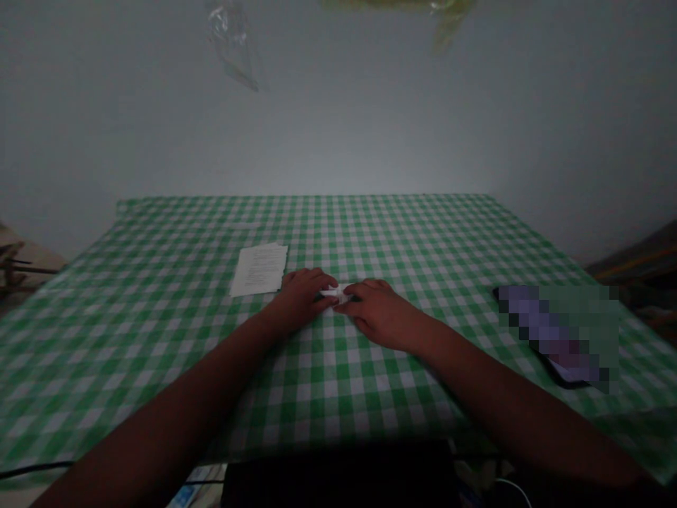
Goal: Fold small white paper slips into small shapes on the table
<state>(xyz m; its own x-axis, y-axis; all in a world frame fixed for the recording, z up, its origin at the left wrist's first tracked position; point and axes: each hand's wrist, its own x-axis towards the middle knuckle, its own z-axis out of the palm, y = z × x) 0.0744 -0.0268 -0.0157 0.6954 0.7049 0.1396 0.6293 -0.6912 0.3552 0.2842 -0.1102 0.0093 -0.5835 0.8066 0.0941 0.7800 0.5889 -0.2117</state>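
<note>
Between my two hands lies a small folded piece of white paper (pixel 343 291), just above the checked tablecloth at the middle of the table. My left hand (pixel 307 293) pinches its left end, with thumb and fingers closed on it. From the other side my right hand (pixel 378 303) grips the right end, its thumb and fingertips close to those of the left. The fingers cover much of the paper, so its full shape is hidden. Close by my left hand, a few printed sheets of paper (pixel 259 269) rest in a loose stack.
A green and white checked tablecloth (pixel 338 233) covers the table. On the right lies a phone (pixel 550 339), partly blurred out by pixels. Behind the table stands a pale wall (pixel 338 127) with clear plastic (pixel 230 35) hanging on it. A black cable (pixel 37 467) runs along the front left edge.
</note>
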